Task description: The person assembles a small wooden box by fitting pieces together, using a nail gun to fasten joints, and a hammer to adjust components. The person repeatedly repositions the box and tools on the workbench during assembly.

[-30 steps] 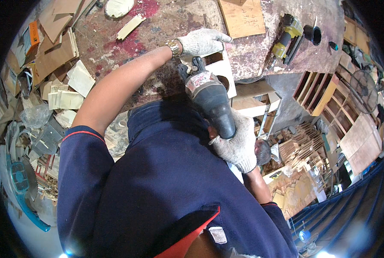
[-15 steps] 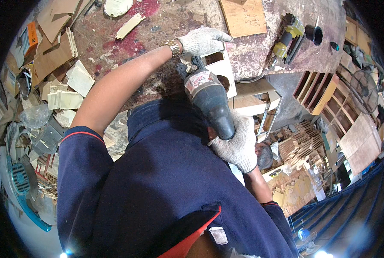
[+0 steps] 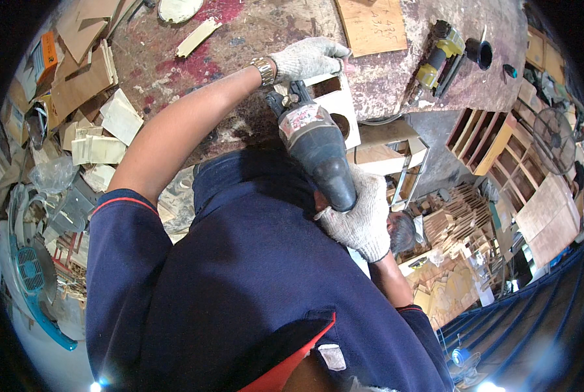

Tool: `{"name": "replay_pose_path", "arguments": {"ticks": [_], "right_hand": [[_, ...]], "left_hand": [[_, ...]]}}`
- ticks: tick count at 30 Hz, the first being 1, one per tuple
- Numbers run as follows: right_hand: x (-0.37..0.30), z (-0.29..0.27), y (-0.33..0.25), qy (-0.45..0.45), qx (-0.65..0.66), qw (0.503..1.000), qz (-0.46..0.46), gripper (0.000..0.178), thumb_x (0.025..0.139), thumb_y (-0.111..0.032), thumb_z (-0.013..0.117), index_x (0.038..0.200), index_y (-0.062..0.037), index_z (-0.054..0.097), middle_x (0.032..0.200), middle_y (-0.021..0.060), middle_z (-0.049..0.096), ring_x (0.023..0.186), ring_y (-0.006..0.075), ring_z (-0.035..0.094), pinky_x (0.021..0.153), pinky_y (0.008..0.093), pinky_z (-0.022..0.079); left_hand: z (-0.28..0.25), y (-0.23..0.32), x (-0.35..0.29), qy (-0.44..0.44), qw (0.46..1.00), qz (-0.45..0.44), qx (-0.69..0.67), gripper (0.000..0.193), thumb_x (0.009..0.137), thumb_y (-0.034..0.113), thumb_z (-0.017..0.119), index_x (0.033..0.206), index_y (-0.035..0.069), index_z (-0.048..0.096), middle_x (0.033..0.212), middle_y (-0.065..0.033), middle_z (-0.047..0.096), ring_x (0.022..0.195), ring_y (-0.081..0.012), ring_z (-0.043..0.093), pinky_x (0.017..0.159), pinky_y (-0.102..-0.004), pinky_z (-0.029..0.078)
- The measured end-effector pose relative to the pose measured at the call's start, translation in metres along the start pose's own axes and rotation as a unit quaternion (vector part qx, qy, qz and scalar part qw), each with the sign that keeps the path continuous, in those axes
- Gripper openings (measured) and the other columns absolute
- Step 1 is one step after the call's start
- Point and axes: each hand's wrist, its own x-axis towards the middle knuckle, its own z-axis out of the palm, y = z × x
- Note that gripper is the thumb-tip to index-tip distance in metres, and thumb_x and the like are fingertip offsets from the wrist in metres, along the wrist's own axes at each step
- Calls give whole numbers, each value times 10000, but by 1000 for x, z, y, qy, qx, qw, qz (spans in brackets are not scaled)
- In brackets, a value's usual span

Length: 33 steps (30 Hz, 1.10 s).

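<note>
My right hand (image 3: 364, 219), in a white knitted glove, is wrapped round the rear of a dark grey jigsaw (image 3: 321, 157). The tool lies slanted in front of my body, its metal front end over a white board (image 3: 346, 111). Openings with rounded edges are cut in that board, which lies at the table's near edge. My left hand (image 3: 308, 59), gloved too, grips the board's far edge with bent fingers, beyond the front of the jigsaw. The tool's front hides part of the board, and the blade cannot be made out.
On the stained worktable (image 3: 266, 26) are a plywood piece (image 3: 373, 26), a yellow nail gun (image 3: 439, 59), a black cup-shaped thing (image 3: 478, 53) and a pale strip (image 3: 198, 38). Wood offcuts (image 3: 99, 147) pile up at left, above a teal saw (image 3: 32, 268). Another person's head (image 3: 403, 233) shows at right.
The fingers of my left hand have bent a little more at the board's edge. The front of the jigsaw has shifted slightly away from me.
</note>
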Motion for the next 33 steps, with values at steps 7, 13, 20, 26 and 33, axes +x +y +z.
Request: {"name": "replay_pose_path", "arguments": {"ticks": [7,13,20,26,33], "right_hand": [[1,2,-1,13,10,1000,-4,395,762,-201,782,1116,-32,740,887,218,755,836,416,759,809,466,597],[2,4,-1,31,13,999,-29,378,802,-263,800,1096,-32,743,844,192,758,790,380,767,770,447,601],[-1,2,-2,10,-8,1000,5,468,829,-348,846,1177,-54,738,935,197,748,886,379,732,852,478,569],[-1,2,-5,11,-15,1000,11,471,825,-340,854,1182,-55,738,933,198,746,877,381,725,855,478,566],[3,6,-4,30,44,998,-17,339,835,-286,812,1046,-29,741,811,180,745,742,352,749,738,438,580]], "left_hand": [[-6,18,-2,-34,999,-19,-32,493,1054,492,713,852,65,571,772,52,412,772,-81,391,709,-339,386],[-7,17,-1,-22,999,-25,-9,489,1046,487,730,850,64,583,778,60,427,774,-81,400,716,-338,392],[-4,9,1,-22,999,-28,-14,467,1053,466,727,856,65,590,783,52,448,773,-87,419,735,-339,412],[-9,21,-2,-34,998,-44,-18,469,1044,475,736,853,74,587,784,53,445,781,-83,428,732,-329,412],[-10,28,-3,-31,999,-16,-42,474,1046,467,735,836,78,564,777,58,413,770,-77,408,713,-328,394]]}}
